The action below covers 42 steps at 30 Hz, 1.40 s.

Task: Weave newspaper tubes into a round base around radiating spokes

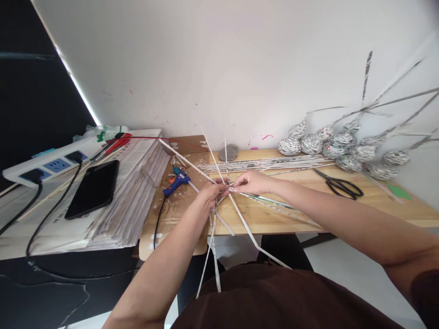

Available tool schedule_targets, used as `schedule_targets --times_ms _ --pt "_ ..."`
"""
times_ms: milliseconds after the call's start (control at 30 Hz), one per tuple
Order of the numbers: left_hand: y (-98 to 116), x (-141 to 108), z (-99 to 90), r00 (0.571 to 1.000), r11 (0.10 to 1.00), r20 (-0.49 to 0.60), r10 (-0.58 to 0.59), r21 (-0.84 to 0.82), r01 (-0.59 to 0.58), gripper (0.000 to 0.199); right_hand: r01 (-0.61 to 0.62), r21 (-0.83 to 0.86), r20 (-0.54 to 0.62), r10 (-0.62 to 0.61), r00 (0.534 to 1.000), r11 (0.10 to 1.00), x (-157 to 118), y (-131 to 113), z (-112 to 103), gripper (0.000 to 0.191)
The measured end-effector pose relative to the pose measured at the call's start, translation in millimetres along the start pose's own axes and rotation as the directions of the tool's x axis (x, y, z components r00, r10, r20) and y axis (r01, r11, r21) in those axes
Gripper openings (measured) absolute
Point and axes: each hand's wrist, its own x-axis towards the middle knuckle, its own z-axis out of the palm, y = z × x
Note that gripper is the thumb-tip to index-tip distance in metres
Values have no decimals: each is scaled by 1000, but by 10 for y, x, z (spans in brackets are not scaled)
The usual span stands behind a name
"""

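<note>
Several thin rolled-paper sticks cross at one point and spread outward over the table's front edge. My left hand is closed round the crossing from the left, its fingers pressed on the sticks. From the right, my right hand pinches a paper stick close to the same crossing, its fingertips almost touching those of my left hand. The exact weave under the fingers is hidden. Behind the hands lies a row of loose paper sticks.
A blue glue gun lies on cardboard at the left. Further left, a newspaper stack bears a phone and power strip. Black scissors, woven paper pieces and a grey stone stand right and behind.
</note>
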Motion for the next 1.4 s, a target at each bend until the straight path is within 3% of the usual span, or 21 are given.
schedule_targets --times_ms 400,800,1067,1233,1400 --pt "-11 -16 -13 1000 1000 26 -15 -2 15 23 -8 -138 2 9 1000 990 35 -76 -51 24" --pt "-7 -18 -6 996 999 82 -37 35 34 14 78 -79 -38 -81 996 994 109 89 -17 18" --pt "-54 -10 11 999 1000 37 21 8 -21 19 73 -236 -75 -94 993 969 46 -46 -13 21" --pt "-35 -9 7 997 1000 82 -1 14 0 11 61 -207 -79 -79 994 976 82 2 2 20" --pt "-50 8 24 999 999 38 2 54 -4 15 47 -169 -100 -64 993 984 98 74 -7 17"
